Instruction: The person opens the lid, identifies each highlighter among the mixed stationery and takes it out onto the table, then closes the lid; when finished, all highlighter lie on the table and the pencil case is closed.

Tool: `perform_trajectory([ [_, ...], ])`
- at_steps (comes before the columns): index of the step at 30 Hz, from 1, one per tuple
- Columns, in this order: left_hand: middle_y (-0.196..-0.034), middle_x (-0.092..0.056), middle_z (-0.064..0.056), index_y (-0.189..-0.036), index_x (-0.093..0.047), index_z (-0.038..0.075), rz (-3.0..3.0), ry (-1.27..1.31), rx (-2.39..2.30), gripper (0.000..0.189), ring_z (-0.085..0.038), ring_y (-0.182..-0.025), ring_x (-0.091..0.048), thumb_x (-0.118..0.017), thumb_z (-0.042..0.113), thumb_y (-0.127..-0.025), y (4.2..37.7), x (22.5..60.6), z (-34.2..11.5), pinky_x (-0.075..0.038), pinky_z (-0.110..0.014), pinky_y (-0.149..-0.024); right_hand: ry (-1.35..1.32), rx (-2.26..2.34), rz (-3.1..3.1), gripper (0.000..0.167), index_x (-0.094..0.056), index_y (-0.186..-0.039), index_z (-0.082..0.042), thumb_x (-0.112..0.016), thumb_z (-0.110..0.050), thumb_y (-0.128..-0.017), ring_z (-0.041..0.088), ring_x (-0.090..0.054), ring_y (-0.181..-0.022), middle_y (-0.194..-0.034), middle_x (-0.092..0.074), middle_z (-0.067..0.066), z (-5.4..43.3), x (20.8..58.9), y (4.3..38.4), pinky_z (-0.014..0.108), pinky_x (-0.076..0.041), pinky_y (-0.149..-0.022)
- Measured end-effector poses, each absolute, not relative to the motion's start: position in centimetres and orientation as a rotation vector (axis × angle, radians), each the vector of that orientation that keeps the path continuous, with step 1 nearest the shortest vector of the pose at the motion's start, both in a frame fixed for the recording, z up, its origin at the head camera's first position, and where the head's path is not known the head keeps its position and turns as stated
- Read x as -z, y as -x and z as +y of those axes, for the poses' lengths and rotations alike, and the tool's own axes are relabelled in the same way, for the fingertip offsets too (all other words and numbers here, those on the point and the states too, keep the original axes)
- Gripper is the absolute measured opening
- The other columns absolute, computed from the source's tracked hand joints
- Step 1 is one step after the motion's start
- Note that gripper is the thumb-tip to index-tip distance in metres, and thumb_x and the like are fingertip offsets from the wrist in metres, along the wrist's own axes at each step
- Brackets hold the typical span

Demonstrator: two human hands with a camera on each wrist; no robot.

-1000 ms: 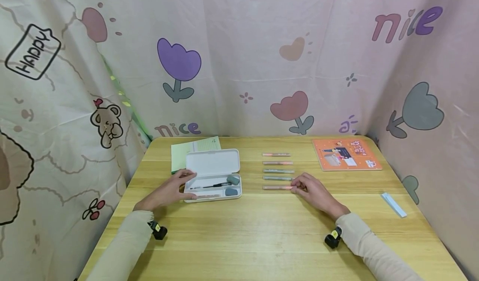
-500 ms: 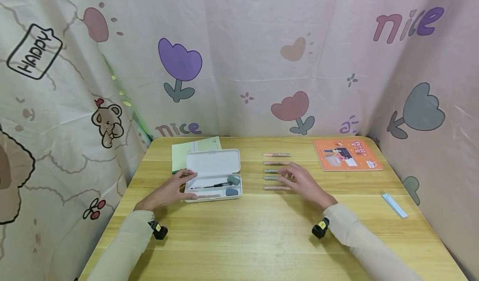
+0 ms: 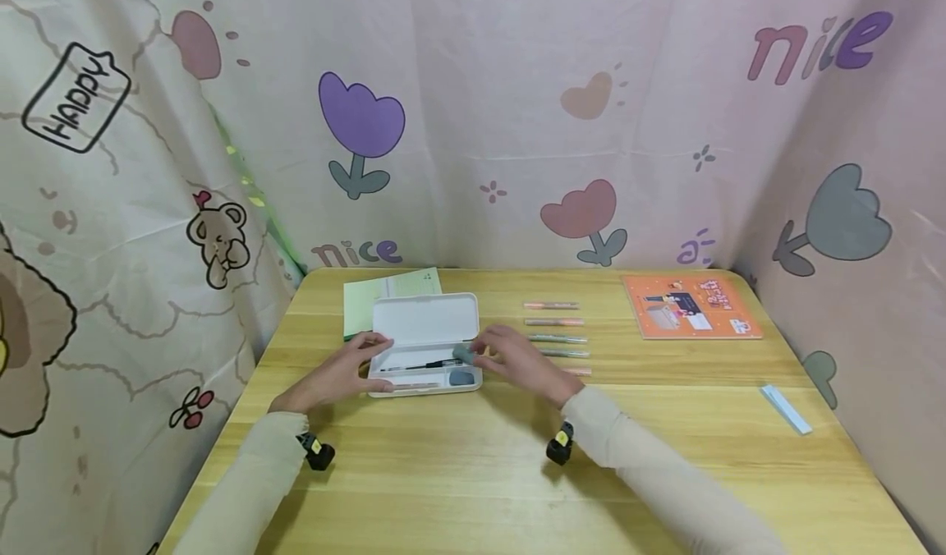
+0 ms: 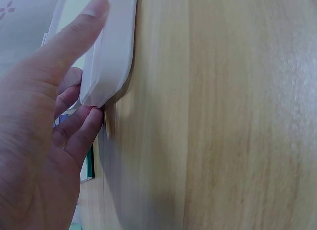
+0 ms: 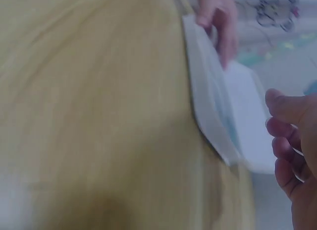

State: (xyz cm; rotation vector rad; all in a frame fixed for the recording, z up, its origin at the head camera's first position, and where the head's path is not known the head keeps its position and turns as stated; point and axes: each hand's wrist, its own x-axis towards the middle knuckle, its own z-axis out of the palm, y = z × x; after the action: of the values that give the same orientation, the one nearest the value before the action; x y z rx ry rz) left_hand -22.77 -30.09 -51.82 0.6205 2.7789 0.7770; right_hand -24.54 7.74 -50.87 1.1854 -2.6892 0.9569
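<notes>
A white pencil case (image 3: 424, 318) lies with its lid raised. My left hand (image 3: 351, 373) grips its left end, thumb along the front edge and fingers behind; the left wrist view shows this thumb (image 4: 74, 36) over the white wall. Inside are a black pen (image 3: 432, 365), a slim pale stick in the front compartment, a grey-green eraser (image 3: 462, 353) and a blue-grey eraser (image 3: 461, 378). My right hand (image 3: 521, 362) is over the case's right end, fingertips right at the grey-green eraser. In the blurred right wrist view, its loosely curled fingers (image 5: 282, 126) show nothing between them.
Several slim pens (image 3: 554, 322) lie in a row right of the case, the nearest partly behind my right hand. A green notepad (image 3: 358, 300) sits behind the case. An orange booklet (image 3: 691, 305) lies at the back right, and a light blue strip (image 3: 786, 410) near the right edge.
My right hand has left the nearest pen, which stays in the row, and moved left to the eraser in the case. The left hand keeps its hold on the case.
</notes>
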Motion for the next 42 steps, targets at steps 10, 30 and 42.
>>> perform_trajectory([
  [10, -0.164, -0.043, -0.020, -0.165, -0.046, 0.004, 2.794, -0.616, -0.757, 0.093, -0.045, -0.150, -0.046, -0.083, 0.052, -0.095, 22.8, 51.8, -30.1, -0.043, -0.068, -0.120, -1.429, -0.770, -2.622, 0.015, -0.080, -0.116, -0.010, -0.075, -0.018, -0.105, 0.012, -0.062, -0.091, -0.108, -0.072, 0.002, 3.4, 52.0, 24.3, 0.025, -0.055, -0.083],
  [30, -0.163, -0.045, -0.017, -0.165, -0.046, 0.005, 2.788, -0.631, -0.773, 0.092, -0.042, -0.150, -0.047, -0.083, 0.052, -0.095, 22.9, 52.0, -30.1, -0.044, -0.064, -0.121, -1.413, -0.736, -2.888, 0.014, -0.086, -0.106, -0.011, -0.081, -0.024, -0.102, 0.005, -0.060, -0.086, -0.097, -0.074, -0.002, 0.7, 50.9, 25.6, 0.018, -0.052, -0.080],
  [42, -0.163, -0.045, -0.019, -0.165, -0.047, 0.004, 2.791, -0.626, -0.759, 0.092, -0.043, -0.151, -0.046, -0.083, 0.052, -0.095, 22.9, 51.9, -30.1, -0.043, -0.065, -0.121, -1.464, -0.603, -2.923, 0.013, -0.087, -0.105, -0.013, -0.079, -0.023, -0.103, 0.002, -0.062, -0.086, -0.098, -0.078, -0.002, -0.4, 50.6, 25.8, 0.018, -0.054, -0.083],
])
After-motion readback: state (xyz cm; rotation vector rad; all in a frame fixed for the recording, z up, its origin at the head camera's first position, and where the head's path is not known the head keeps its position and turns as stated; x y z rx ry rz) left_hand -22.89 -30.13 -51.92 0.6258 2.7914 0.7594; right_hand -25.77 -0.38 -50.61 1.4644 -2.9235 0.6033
